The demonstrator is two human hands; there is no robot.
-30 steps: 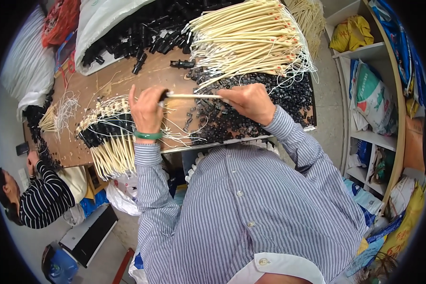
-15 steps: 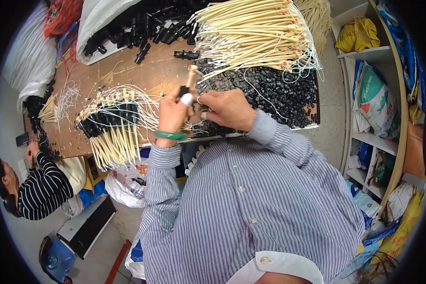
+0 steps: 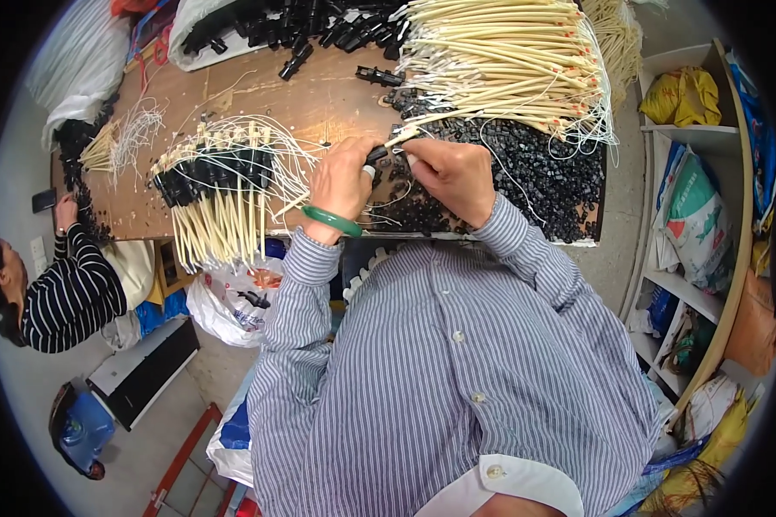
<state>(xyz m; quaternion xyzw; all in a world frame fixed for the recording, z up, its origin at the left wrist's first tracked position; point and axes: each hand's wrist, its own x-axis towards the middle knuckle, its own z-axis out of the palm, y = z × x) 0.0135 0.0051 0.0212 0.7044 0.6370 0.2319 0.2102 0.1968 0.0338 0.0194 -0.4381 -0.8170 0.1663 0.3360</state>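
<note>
My left hand, with a green bangle at its wrist and a white covering on the thumb, is closed round a black plastic fitting. A cream tube end sticks out of that fitting, slanting up to the right. My right hand is pinched close beside the fitting; what its fingertips hold is too small to make out. Left of my hands lies a row of finished-looking pieces, cream tubes with black fittings and white cords. Small black parts are heaped beyond and right of my right hand.
A large stack of cream tubes lies at the table's far right. Larger black fittings spill from a white sack at the back. A person in a striped top sits at the left end, a hand on the table. Shelves with bags stand at right.
The black fitting with its cream tube has tipped from nearly upright to slanting right, toward my right hand. My left hand has turned with it. The whole view has shifted somewhat.
</note>
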